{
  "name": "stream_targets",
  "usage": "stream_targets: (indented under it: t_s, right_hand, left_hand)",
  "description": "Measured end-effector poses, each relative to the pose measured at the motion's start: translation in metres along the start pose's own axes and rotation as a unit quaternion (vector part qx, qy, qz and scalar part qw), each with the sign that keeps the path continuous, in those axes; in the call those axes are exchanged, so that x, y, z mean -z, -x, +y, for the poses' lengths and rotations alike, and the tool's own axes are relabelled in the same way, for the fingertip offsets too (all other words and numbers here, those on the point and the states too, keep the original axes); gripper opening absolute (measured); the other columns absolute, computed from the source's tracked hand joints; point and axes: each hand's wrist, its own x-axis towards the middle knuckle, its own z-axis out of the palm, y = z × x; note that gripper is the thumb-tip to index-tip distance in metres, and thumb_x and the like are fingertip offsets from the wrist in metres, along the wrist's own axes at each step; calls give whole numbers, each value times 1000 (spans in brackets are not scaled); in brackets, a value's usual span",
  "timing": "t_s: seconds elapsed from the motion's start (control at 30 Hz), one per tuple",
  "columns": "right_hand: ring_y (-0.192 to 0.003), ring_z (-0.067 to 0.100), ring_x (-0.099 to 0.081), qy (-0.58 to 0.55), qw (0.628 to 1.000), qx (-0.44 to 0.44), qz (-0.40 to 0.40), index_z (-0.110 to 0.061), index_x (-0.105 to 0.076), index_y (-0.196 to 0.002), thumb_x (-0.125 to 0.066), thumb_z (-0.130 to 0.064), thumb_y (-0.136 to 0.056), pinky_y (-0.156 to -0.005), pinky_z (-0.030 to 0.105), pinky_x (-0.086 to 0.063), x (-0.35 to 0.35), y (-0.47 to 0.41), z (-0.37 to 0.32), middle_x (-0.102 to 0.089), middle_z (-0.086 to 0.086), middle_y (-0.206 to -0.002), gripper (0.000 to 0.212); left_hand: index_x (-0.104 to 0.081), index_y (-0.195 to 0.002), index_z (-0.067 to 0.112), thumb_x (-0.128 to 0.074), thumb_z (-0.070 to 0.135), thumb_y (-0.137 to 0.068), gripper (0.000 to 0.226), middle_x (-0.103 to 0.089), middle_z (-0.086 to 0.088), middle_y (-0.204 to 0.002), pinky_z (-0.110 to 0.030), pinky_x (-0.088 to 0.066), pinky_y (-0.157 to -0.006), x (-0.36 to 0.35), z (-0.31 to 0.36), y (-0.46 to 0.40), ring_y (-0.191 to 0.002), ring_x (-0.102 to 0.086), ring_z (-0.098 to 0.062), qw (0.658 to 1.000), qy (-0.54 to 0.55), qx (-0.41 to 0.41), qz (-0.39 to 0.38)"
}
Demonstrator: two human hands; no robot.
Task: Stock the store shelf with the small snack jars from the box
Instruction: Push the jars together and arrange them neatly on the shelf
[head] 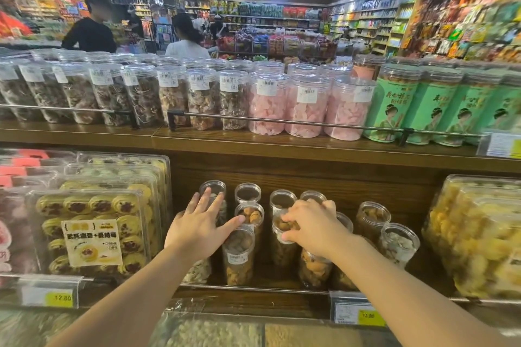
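Observation:
Several small clear snack jars stand in rows on the lower wooden shelf [282,276]. My left hand [201,224] lies flat with straight fingers over the left jars, its thumb touching the lid of a front jar [239,256]. My right hand [311,224] curls its fingers and thumb round the lid of a jar of brown snacks [283,251] in the middle row. More small jars [399,244] stand to the right. The box is not in view.
Flat clear cookie trays [93,231] fill the shelf's left side and a yellow snack tub [479,236] its right. Tall jars [306,107] line the upper shelf behind a metal rail [282,120]. Price tags [356,311] hang on the front edge. Two people stand beyond.

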Motion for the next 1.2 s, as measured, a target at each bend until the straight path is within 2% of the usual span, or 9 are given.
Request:
stream_targets:
  t_s: [0.27, 0.4, 0.53, 0.7, 0.8, 0.9, 1.07, 1.13, 1.2]
  right_hand:
    - [-141, 16, -39, -46, 998, 5, 37, -37, -55, -143, -58, -49, -99, -116, 51, -20, -1, -3, 11, -51, -12, -149, 46]
    - [-135, 18, -49, -115, 983, -86, 112, -35, -63, -135, -58, -34, -102, -117, 52, -31, 18, -14, 63, -57, -9, -143, 33]
    - [-135, 23, -51, -155, 980, -118, 46, -26, -66, -134, -67, -26, -98, -114, 47, -41, 32, -24, 92, -59, 2, -143, 36]
    - [-125, 24, -58, -137, 984, -114, -22, -21, -68, -132, -80, -36, -86, -108, 43, -47, 27, -41, 80, -64, 5, -135, 49]
    - [-120, 26, -60, -116, 984, -133, 2, -22, -70, -128, -80, -39, -87, -109, 50, -44, 20, -46, 74, -66, 4, -128, 46]
    - [-118, 27, -62, -137, 980, -144, 18, -20, -68, -130, -78, -39, -88, -109, 51, -44, 16, -49, 71, -67, 6, -128, 47]
    - [-134, 24, -51, -204, 971, -122, 13, -26, -54, -146, -81, -43, -84, -108, 42, -44, 27, -40, 84, -54, 6, -146, 69]
    - [-131, 20, -54, -201, 974, -105, -12, -28, -58, -141, -83, -42, -82, -104, 38, -45, 37, -31, 89, -58, 1, -139, 66]
    - [-127, 18, -57, -186, 978, -88, -46, -32, -63, -133, -85, -37, -81, -106, 40, -47, 45, -20, 93, -62, -3, -133, 57]
  left_hand:
    - [-2, -161, 42, -8, 96, -77, 99, 11, 12, -168, -50, -7, -124, 0, 0, 0, -155, 13, -16, 1000, 0, -3, 5]
    - [-1, -160, 43, -8, 97, -75, 102, 12, 13, -168, -50, -7, -124, 0, -1, 1, -155, 14, -15, 1000, 0, -3, 1]
    - [-1, -160, 43, -7, 99, -72, 105, 12, 13, -168, -50, -7, -124, -1, -2, -1, -155, 14, -14, 1000, 4, -2, 1]
    - [-1, -160, 44, -9, 98, -74, 102, 12, 13, -168, -50, -8, -124, 0, -2, -1, -155, 13, -13, 1000, 5, -2, 0]
    - [-1, -160, 44, -11, 95, -77, 98, 12, 13, -168, -50, -8, -124, 1, -1, 1, -155, 13, -13, 1000, -1, -5, 0]
    - [-1, -160, 44, -11, 96, -77, 98, 12, 13, -167, -49, -9, -124, 1, -1, 1, -155, 13, -12, 1000, -2, -4, -1]
    - [-1, -160, 44, -7, 98, -74, 102, 11, 13, -168, -49, -9, -124, 2, -1, 1, -155, 13, -13, 1000, 3, -5, 1]
    - [-1, -160, 44, -7, 98, -73, 103, 11, 13, -168, -50, -9, -124, 2, -1, 1, -155, 13, -13, 1000, 4, -5, 0]
    - [-1, -160, 44, -6, 99, -72, 104, 11, 13, -168, -50, -9, -124, 2, -1, 1, -155, 13, -13, 1000, 5, -5, -2]
